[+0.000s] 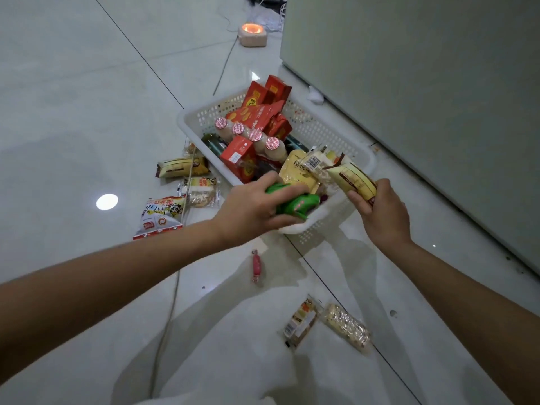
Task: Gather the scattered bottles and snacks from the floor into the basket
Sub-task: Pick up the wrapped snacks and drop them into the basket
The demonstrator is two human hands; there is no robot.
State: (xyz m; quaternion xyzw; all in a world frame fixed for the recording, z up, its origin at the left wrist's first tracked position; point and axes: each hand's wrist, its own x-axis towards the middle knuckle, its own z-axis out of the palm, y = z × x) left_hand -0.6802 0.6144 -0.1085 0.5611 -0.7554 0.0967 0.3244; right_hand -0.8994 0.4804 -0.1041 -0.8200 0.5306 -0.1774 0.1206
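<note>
A white mesh basket (330,133) sits on the floor, holding red snack boxes (257,112), a row of small foil-capped bottles (254,135) and pale snack packs. My left hand (251,209) grips a green snack packet (295,203) over the basket's near rim. My right hand (380,209) holds a yellow-brown wrapped snack (355,178) over the basket's near right corner. Loose on the floor: a yellow bar (182,167), a cracker pack (201,191), a red-white bag (162,214), a pink candy (257,266), and two packs (301,323) (346,327) near me.
A tall grey cabinet (423,83) stands right of the basket. A thin cord (172,287) runs across the tiles past the loose snacks. A small glowing block (252,33) lies far back. Glossy white tile floor spreads to the left.
</note>
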